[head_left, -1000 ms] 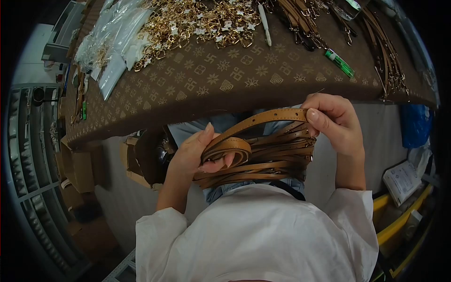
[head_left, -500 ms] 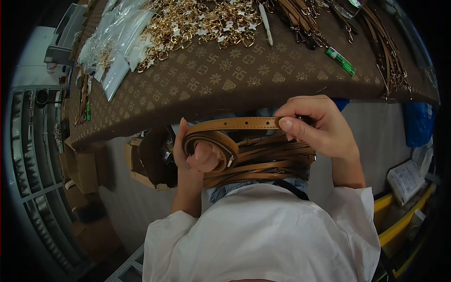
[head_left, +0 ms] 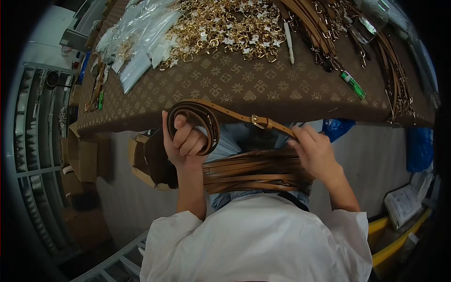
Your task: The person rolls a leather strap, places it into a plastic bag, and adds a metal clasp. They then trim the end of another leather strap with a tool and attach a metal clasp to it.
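A tan leather strap [head_left: 233, 114] runs between my two hands in front of the table edge. My left hand [head_left: 189, 141] has its fingers curled inside the coiled part of the strap, which loops around them. A gold buckle [head_left: 258, 121] sits on the stretch between the hands. My right hand [head_left: 312, 149] pinches the strap to the right of the buckle. Below, a thick bundle of brown straps [head_left: 256, 171] lies across my lap.
On the patterned brown tablecloth [head_left: 225, 84] lie a heap of gold clasps [head_left: 225, 33], plastic bags [head_left: 141, 35], a white pen [head_left: 288, 43], a green marker [head_left: 353, 85] and more straps [head_left: 394, 75]. Cardboard boxes [head_left: 84, 155] stand at the left, a yellow crate [head_left: 399, 242] at the lower right.
The coil and my left hand have moved up and left. My right hand has moved lower, and the buckle now shows between the hands. The view has shifted, so the table appears lower.
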{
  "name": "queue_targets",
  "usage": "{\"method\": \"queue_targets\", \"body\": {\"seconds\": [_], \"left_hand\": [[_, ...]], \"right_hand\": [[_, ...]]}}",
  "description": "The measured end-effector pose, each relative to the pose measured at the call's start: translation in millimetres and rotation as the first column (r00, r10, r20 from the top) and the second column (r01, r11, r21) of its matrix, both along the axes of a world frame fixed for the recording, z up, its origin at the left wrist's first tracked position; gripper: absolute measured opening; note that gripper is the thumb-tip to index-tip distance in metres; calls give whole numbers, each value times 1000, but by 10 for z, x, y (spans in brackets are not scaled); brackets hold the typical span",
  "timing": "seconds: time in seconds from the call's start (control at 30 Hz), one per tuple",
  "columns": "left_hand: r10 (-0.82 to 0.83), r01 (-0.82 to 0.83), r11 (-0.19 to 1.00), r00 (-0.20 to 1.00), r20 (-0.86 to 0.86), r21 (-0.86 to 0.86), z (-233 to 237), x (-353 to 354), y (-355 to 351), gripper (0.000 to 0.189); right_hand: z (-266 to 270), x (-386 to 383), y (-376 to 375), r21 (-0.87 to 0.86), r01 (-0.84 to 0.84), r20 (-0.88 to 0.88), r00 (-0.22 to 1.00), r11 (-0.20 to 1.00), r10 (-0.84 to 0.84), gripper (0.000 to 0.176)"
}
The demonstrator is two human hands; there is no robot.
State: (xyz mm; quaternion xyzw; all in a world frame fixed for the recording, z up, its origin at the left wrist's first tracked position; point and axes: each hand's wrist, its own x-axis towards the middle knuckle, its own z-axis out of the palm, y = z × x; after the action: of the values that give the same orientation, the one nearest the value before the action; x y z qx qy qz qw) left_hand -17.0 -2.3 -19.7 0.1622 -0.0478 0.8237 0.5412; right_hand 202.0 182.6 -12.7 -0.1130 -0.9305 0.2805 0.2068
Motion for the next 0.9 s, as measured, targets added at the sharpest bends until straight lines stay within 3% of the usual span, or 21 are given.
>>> {"method": "queue_targets", "body": {"seconds": [0.03, 0.1, 0.13, 0.2, 0.23, 0.3, 0.33, 0.37, 0.4, 0.43, 0.47, 0.53, 0.57, 0.6, 0.67, 0.7, 0.73, 0.77, 0.8, 0.87, 0.9], "left_hand": [[52, -52, 998, 999, 7, -20, 17, 21, 27, 55], [105, -104, 994, 994, 15, -38, 16, 62, 68, 48], [132, -131, 991, 991, 33, -36, 7, 84, 83, 55], [156, -154, 988, 986, 56, -33, 26, 169, 137, 61], [278, -277, 947, 960, -17, -163, 67, 251, 176, 62], [392, -464, 840, 878, -275, -281, 39, 410, 261, 71], [388, -458, 842, 881, -271, -284, 20, 526, 326, 71], [411, -663, 689, 689, -596, -292, 11, 662, 384, 74], [332, -831, 518, 416, -846, -205, 7, 758, 388, 78], [113, -862, 464, 287, -951, -205, -23, 834, 312, 94], [109, -857, 470, 295, -949, -212, -70, 816, 278, 94], [-109, -657, 738, -344, -933, 156, -84, 770, 217, 103], [0, -566, 713, -590, -808, 414, -111, 759, 245, 101], [4, -568, 715, -580, -814, 408, -101, 783, 243, 101], [-62, -446, 804, -720, -691, 393, -94, 817, 218, 87], [-58, -444, 808, -715, -696, 389, -119, 831, 186, 87], [-169, -438, 856, -738, -654, 273, -157, 844, 146, 81], [-272, -437, 887, -758, -593, 152, -180, 846, 122, 75], [-268, -433, 889, -757, -596, 149, -181, 839, 120, 75], [-368, -441, 886, -482, -795, -142, -171, 815, 125, 62], [-366, -437, 888, -481, -797, -144, -135, 770, 124, 62]], "right_hand": [[-13, 8, -56, 4, -1, -1, 1000, 1000, 1, 20], [-41, 11, -193, -220, -143, 98, 981, 965, 167, 16], [-77, 7, -281, -217, -143, 99, 981, 966, 167, 16], [-114, -39, -447, -519, -254, 24, 950, 816, 311, 24], [-94, -73, -497, -519, -249, 29, 951, 817, 308, 24], [-2, -141, -580, -746, -242, 95, 883, 620, 459, 29], [67, -173, -580, -873, -133, 140, 853, 468, 503, 30], [125, -183, -538, -874, -128, 142, 855, 469, 499, 30], [177, -198, -488, -941, -26, 166, 831, 336, 530, 29], [194, -209, -443, -977, 85, 183, 806, 196, 563, 28], [160, -195, -394, -977, 93, 188, 809, 193, 557, 28], [69, -105, -259, -997, 83, 68, 763, 7, 643, 19], [69, -66, -182, -986, 159, 84, 741, -53, 666, 22], [114, -33, -109, -984, 170, 93, 743, -53, 663, 22], [227, 25, 12, -969, 160, 247, 672, 189, 698, 22], [236, 59, 37, -968, 168, 251, 674, 186, 695, 22], [241, 91, 58, -873, -31, 328, 699, 486, 635, 21], [242, 110, 75, -653, -213, 379, 739, 727, 557, 19], [222, 116, 88, -654, -206, 383, 740, 728, 553, 19], [165, 109, 124, -209, -357, 254, 879, 911, 403, 20], [179, 74, 169, -210, -352, 257, 880, 912, 399, 20]]}}
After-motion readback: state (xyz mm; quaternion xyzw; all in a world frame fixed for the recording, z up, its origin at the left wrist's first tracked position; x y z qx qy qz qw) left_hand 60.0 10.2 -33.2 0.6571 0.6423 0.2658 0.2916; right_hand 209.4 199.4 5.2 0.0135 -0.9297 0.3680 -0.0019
